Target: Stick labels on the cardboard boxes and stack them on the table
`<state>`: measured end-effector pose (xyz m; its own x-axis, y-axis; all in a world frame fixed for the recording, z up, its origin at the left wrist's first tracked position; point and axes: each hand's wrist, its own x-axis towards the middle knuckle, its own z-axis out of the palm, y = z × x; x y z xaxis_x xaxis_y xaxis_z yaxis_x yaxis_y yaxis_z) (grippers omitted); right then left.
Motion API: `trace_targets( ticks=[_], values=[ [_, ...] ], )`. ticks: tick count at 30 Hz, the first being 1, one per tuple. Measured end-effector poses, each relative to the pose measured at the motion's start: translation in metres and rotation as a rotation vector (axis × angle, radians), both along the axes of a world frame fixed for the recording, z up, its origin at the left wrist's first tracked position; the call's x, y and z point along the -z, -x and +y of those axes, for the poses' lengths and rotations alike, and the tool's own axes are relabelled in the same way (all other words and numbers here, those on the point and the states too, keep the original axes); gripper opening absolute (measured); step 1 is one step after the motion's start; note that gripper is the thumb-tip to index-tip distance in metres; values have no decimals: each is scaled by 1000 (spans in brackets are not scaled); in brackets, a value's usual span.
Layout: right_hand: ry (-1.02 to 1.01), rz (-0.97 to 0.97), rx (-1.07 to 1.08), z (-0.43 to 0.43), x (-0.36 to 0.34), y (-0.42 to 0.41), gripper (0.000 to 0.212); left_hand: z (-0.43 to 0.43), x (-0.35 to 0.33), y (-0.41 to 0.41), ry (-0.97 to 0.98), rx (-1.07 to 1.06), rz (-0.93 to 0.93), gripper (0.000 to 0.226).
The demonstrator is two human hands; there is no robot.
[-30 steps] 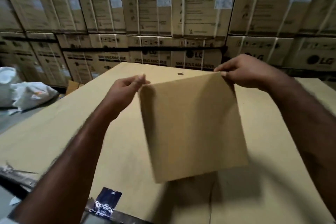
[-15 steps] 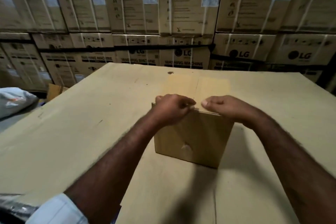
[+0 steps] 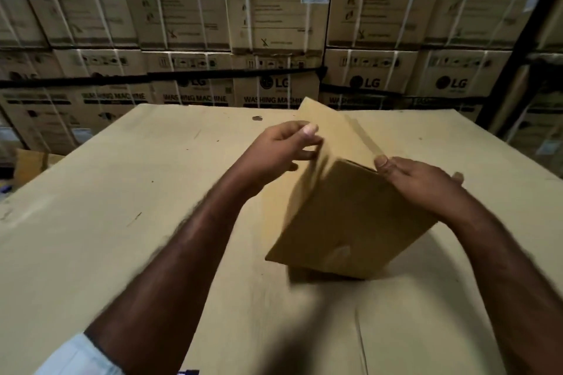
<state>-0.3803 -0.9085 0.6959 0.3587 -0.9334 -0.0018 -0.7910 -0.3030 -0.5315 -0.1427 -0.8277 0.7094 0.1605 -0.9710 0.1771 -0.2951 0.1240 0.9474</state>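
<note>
A plain brown cardboard box [image 3: 350,222] stands tilted on the cardboard-covered table [image 3: 122,207], its top flaps raised. My left hand [image 3: 286,146] is at the box's upper left, thumb and fingers pinching the edge of the raised flap [image 3: 335,128]. My right hand [image 3: 417,173] holds the box's top right corner, thumb on the near edge and fingers over the far side. The box and hands are blurred by motion. No label shows on the faces I can see.
A wall of large LG washing machine cartons [image 3: 274,39] rises just behind the table's far edge. A small dark spot [image 3: 257,118] marks the table near that edge. A small brown box [image 3: 30,161] sits low at the left.
The box, upright on the table half a second ago, is now tilted. My hands have parted from the top middle to its two sides, and a flap is raised.
</note>
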Motion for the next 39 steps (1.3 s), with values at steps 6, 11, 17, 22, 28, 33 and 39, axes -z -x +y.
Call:
trace_targets(
  ticks=[6,11,17,22,28,33,39],
  values=[
    [150,-379,136,17,-14,11,65,-34,-12,44,23,215,31,29],
    [324,-451,277,7,-6,52,22,-74,0,20,96,-140,-128,27],
    [3,-806,204,-12,11,102,20,-83,13,-8,-155,-90,-281,38],
    [-10,-678,351,-24,10,118,20,-79,-7,10,-131,-40,-441,35],
    [135,-280,442,-19,8,83,70,-62,-15,41,-74,-197,-837,49],
    [182,121,251,-13,22,25,65,-36,21,44,-196,-371,-826,45],
    [388,311,124,-13,30,-15,57,-2,68,25,-22,-560,-417,29]
  ],
)
